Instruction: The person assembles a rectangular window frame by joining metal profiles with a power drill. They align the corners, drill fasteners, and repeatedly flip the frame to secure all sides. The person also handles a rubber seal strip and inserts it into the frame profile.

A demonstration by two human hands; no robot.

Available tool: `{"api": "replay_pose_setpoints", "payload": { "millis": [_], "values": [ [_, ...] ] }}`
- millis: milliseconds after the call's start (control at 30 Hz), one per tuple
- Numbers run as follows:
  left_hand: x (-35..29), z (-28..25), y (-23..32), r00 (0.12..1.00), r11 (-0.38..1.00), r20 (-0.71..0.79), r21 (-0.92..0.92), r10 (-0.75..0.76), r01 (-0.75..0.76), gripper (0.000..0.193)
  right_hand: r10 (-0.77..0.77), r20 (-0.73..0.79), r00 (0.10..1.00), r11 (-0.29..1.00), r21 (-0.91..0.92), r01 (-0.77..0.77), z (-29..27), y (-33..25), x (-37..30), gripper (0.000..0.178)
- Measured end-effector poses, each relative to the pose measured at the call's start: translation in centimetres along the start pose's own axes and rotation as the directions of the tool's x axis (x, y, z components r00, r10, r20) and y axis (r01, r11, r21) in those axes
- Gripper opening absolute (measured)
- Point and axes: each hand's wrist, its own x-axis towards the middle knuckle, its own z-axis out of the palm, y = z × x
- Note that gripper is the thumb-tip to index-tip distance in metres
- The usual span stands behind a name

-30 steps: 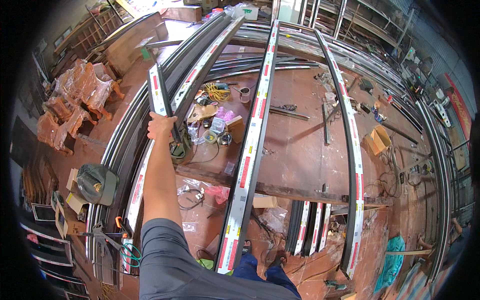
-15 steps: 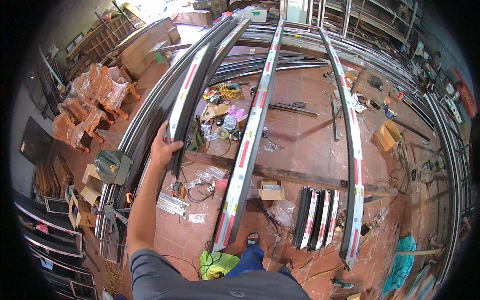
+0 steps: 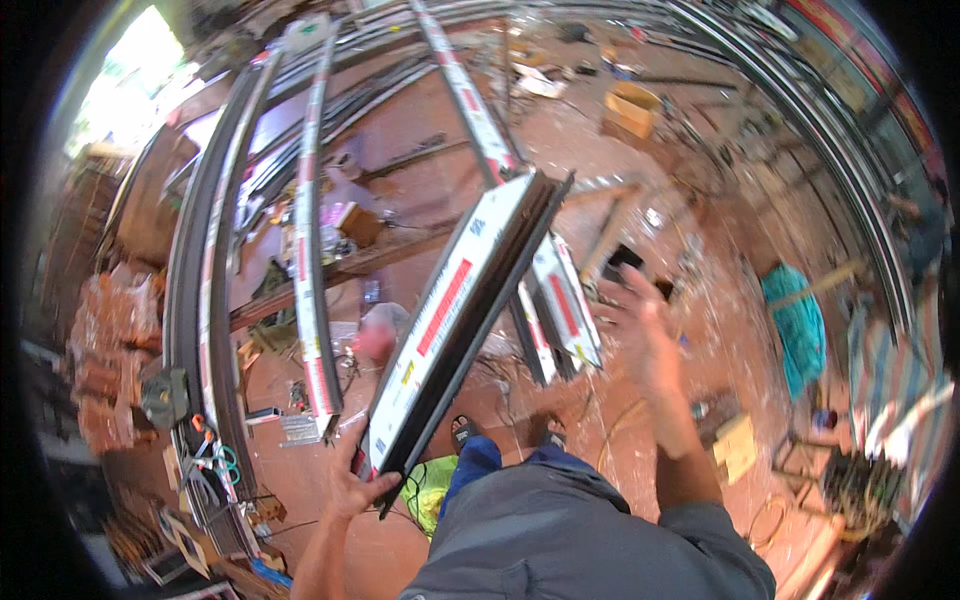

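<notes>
My left hand [image 3: 355, 480] is closed on the near lower end of a short dark metal profile [image 3: 450, 305], which slants up to the right. White protective film with red labels covers its upper face. Off to the right, my right hand [image 3: 645, 330] hangs in the air, fingers spread and slightly blurred, holding nothing. Between the two, partly hidden behind the held piece, are short profile pieces [image 3: 565, 300] of the same look. A long profile [image 3: 470, 100] runs behind the held piece's upper end. Another long film-covered profile [image 3: 308, 260] lies left of it.
A dark wooden beam [image 3: 370, 262] runs beneath the long profiles. On the left sit a stack of long profiles [image 3: 190, 240], a green cap [image 3: 165, 398] and plastic-wrapped furniture [image 3: 115, 320]. An open cardboard box [image 3: 632, 108] and a teal sheet [image 3: 797, 330] lie right. A person [image 3: 920, 225] is at the far right.
My view has swung to the right. My left hand was at the end of a profile on the left; it now grips a short profile before me. My right hand has come into view.
</notes>
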Motion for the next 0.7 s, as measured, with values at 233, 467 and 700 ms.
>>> {"api": "replay_pose_setpoints", "payload": {
  "millis": [233,467,700],
  "values": [
    [-4.7,4.5,-3.6,0.907,0.899,0.206,0.172,0.366,-0.402,0.104,0.049,-0.186,0.981,0.919,0.393,0.028,0.7,2.0,-7.6,0.075],
    [-4.8,-0.1,-5.6,0.842,0.725,0.432,0.46,0.323,-0.513,0.098,0.325,-0.348,0.879,0.831,0.548,-0.09,-2.9,11.2,-16.1,0.045],
    [-1.0,-3.5,-6.7,0.805,0.644,0.517,0.515,0.293,-0.565,0.104,0.344,-0.38,0.859,0.762,0.647,-0.019,-1.6,16.4,-15.2,0.038]
  ]
}}
